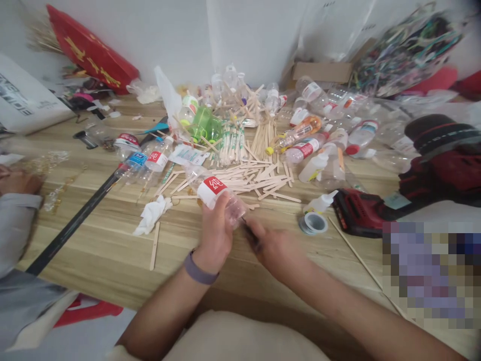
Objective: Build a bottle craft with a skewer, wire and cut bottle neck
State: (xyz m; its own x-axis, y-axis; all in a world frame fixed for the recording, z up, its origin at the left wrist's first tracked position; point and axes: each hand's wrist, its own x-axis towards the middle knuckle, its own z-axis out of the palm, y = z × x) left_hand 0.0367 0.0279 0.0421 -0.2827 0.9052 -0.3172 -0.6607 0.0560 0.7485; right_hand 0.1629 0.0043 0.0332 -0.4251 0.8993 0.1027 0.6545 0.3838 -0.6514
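Observation:
A clear plastic bottle (pixel 236 204) with a red and white label lies tilted in my left hand (pixel 216 230), whose fingers wrap round it near its base. The bottle's base faces my right hand (pixel 271 245). Closed in that right hand is a slim dark-handled tool (pixel 251 233); its thin tip meets the bottle's base. Blur and my fingers hide whether the tool is a blade or a spike. Beyond the bottle, flat wooden sticks (pixel 259 178) lie scattered on the wooden table (pixel 180 250).
Many empty bottles (pixel 363 135) crowd the back and right. A red cordless power tool (pixel 361 213), a tape roll (pixel 313 223) and a glue bottle (pixel 319 202) sit at right. Crumpled tissue (pixel 152 215) and a black bar (pixel 75 223) lie left, near another person's sleeve (pixel 17 225).

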